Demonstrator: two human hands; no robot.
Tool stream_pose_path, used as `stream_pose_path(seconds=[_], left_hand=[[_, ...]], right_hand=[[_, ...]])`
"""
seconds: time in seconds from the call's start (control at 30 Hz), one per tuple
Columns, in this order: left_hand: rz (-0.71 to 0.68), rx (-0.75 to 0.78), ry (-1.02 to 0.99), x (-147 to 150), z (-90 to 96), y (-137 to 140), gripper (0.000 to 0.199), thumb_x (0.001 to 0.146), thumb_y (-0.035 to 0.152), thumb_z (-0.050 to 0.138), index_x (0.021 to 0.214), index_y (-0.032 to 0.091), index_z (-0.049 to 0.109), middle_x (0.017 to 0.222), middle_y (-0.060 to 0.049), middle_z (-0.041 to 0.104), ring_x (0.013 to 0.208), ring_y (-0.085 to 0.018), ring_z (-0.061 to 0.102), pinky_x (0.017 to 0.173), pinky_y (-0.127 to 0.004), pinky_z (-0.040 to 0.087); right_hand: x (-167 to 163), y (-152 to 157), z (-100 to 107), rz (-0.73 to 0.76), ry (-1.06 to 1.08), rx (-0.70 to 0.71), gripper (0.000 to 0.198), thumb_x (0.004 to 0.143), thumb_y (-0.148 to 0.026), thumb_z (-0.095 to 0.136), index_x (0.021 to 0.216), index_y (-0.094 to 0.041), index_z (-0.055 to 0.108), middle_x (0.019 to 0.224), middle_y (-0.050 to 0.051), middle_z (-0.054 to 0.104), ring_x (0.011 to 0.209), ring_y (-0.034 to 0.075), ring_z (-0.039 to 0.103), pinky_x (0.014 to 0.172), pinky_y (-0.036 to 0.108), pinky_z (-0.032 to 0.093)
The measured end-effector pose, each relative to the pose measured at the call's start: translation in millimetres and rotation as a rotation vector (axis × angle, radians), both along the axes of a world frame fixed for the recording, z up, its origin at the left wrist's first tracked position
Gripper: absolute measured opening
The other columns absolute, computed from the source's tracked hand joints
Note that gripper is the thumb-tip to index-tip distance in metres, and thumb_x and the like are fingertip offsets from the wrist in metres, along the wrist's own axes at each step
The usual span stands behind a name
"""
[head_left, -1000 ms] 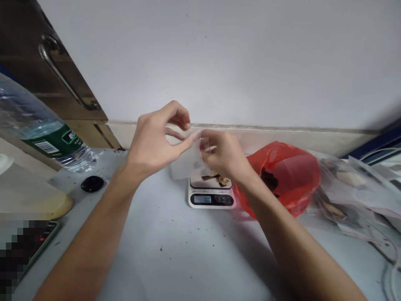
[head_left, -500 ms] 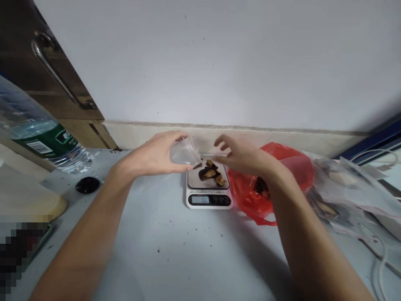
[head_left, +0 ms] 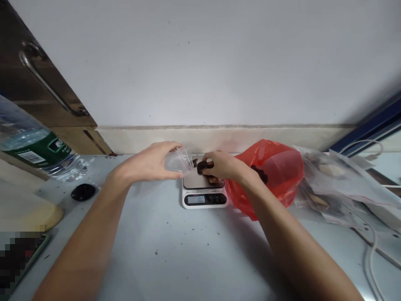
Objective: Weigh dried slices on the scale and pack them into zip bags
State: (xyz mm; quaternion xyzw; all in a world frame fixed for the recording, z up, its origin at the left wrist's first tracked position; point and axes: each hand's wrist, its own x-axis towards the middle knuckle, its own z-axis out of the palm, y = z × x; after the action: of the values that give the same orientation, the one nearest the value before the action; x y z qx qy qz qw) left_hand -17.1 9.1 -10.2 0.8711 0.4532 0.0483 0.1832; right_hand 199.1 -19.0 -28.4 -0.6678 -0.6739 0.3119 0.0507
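Note:
My left hand (head_left: 156, 162) grips a small clear zip bag (head_left: 178, 162), its mouth spread toward the scale. Just right of that bag, my right hand (head_left: 221, 165) pinches a dark dried slice (head_left: 201, 167) over the plate of a white kitchen scale (head_left: 205, 199). The scale's display (head_left: 196, 199) reads about 10.0. More brown dried pieces (head_left: 214, 179) lie on the plate, partly hidden under my right fingers. Beside the scale, a red plastic bag (head_left: 266, 167) stands open with dark pieces inside, behind my right forearm.
A large water bottle (head_left: 40, 146) stands at the left, with a black round object (head_left: 83, 192) near its base. Several clear zip bags (head_left: 328, 171) and a white cable (head_left: 372, 246) lie at the right. The wall (head_left: 213, 62) rises close behind the scale.
My right hand has come down and left onto the plate and taken hold of a dark slice. My left hand still holds the clear bag. The view has shifted slightly.

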Motion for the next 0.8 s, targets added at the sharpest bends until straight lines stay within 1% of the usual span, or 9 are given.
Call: stream_pose_path(seconds=[0.1,0.23,0.3,0.43,0.53,0.63,0.7,0.73,0.8], left_hand=[[-0.014,-0.018,0.002,0,-2.6,1,0.079,0.076,0.059,0.068,0.143,0.018,0.055,0.151,-0.015,0.058,0.138,-0.034,0.054,0.113,-0.043,0.042],[-0.043,-0.050,0.000,0,-6.1,3,0.076,0.075,0.058,0.069,0.140,0.019,0.058,0.149,-0.014,0.061,0.135,-0.034,0.056,0.110,-0.041,0.044],[-0.059,-0.071,-0.010,0,-7.2,4,0.073,0.075,0.056,0.069,0.139,0.020,0.058,0.146,-0.013,0.063,0.133,-0.034,0.058,0.108,-0.041,0.045],[-0.043,-0.085,-0.020,3,-8.5,3,0.072,0.075,0.056,0.070,0.136,0.020,0.060,0.146,-0.014,0.063,0.133,-0.035,0.057,0.107,-0.043,0.045],[-0.034,-0.080,-0.065,6,-8.6,2,0.075,0.075,0.058,0.071,0.139,0.021,0.059,0.148,-0.014,0.062,0.134,-0.036,0.057,0.107,-0.044,0.046],[-0.072,-0.076,-0.148,8,-7.1,1,0.069,0.077,0.055,0.071,0.137,0.022,0.061,0.139,-0.011,0.068,0.125,-0.033,0.064,0.100,-0.040,0.050],[-0.067,-0.066,-0.173,8,-4.8,0,0.068,0.078,0.056,0.071,0.135,0.021,0.062,0.133,-0.011,0.071,0.119,-0.032,0.067,0.097,-0.039,0.051],[-0.054,-0.063,-0.178,7,-3.3,0,0.068,0.078,0.057,0.070,0.135,0.021,0.062,0.133,-0.011,0.072,0.119,-0.032,0.067,0.096,-0.039,0.052],[-0.027,-0.055,-0.185,4,0.0,-1,0.069,0.078,0.058,0.070,0.137,0.021,0.062,0.136,-0.011,0.071,0.124,-0.034,0.066,0.098,-0.039,0.052]], right_hand=[[5,3,-2,0.002,0.026,0.018,0.017,0.091,-0.010,0.064,0.104,-0.017,0.072,0.087,0.007,0.077,0.063,0.014,0.066,0.056,0.023,0.044],[12,6,0,0.003,0.077,0.048,0.021,0.091,-0.011,0.068,0.110,-0.017,0.073,0.096,0.008,0.080,0.069,0.014,0.069,0.061,0.023,0.048],[17,7,3,0.016,0.109,0.088,0.021,0.091,-0.012,0.069,0.110,-0.017,0.075,0.100,0.007,0.080,0.074,0.015,0.070,0.065,0.024,0.049],[20,4,11,0.104,0.161,0.212,0.022,0.088,-0.010,0.070,0.105,-0.021,0.079,0.103,0.004,0.080,0.085,0.017,0.071,0.075,0.026,0.052],[12,-2,14,0.185,0.229,0.280,0.030,0.087,-0.004,0.065,0.102,-0.024,0.081,0.103,0.002,0.081,0.090,0.018,0.073,0.079,0.028,0.055],[4,-7,16,0.250,0.355,0.328,0.040,0.087,-0.003,0.063,0.116,-0.025,0.079,0.109,0.004,0.081,0.095,0.020,0.074,0.080,0.030,0.060],[2,-8,17,0.276,0.461,0.371,0.046,0.087,-0.007,0.065,0.129,-0.024,0.074,0.118,0.007,0.079,0.103,0.021,0.074,0.086,0.033,0.061],[2,-8,17,0.274,0.502,0.400,0.046,0.089,-0.009,0.065,0.132,-0.023,0.072,0.121,0.008,0.078,0.106,0.021,0.074,0.091,0.035,0.061],[7,-6,17,0.227,0.510,0.460,0.041,0.092,-0.010,0.061,0.129,-0.021,0.072,0.124,0.010,0.077,0.108,0.021,0.073,0.096,0.036,0.060]])
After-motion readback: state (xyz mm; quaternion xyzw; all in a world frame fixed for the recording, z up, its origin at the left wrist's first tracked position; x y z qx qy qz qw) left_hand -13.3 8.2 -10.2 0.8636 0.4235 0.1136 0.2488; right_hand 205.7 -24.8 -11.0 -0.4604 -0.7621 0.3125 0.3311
